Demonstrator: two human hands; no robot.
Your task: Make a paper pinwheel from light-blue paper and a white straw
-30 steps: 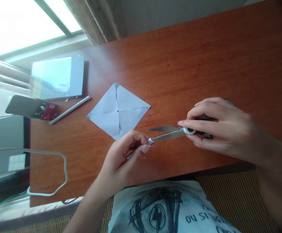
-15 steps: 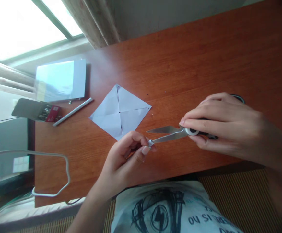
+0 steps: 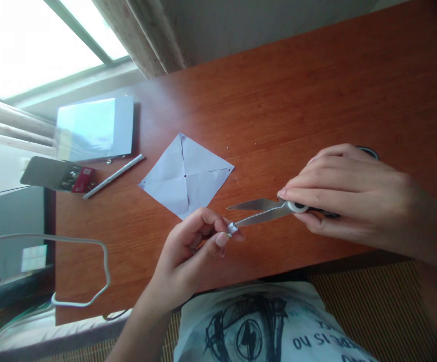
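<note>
Here, your right hand (image 3: 348,193) is wrapped around the scissors (image 3: 269,210) near the pivot, its fingers pressed along the handles, while the blades stand slightly apart and point toward your left. Your left hand (image 3: 190,249) pinches a small silvery piece (image 3: 232,229) between thumb and forefinger, holding it right at the tip of the lower blade — what the piece is cannot be told at this size. Both hands hover just above the near edge of the table (image 3: 316,90). The step in hand appears to be working that piece with the blade tip; the next move seems to call for a firm pinch and a slow, steady blade, with fingertips kept off the edge. Beyond lie a creased paper square (image 3: 186,176) and a pen (image 3: 113,176) — both untouched.
</note>
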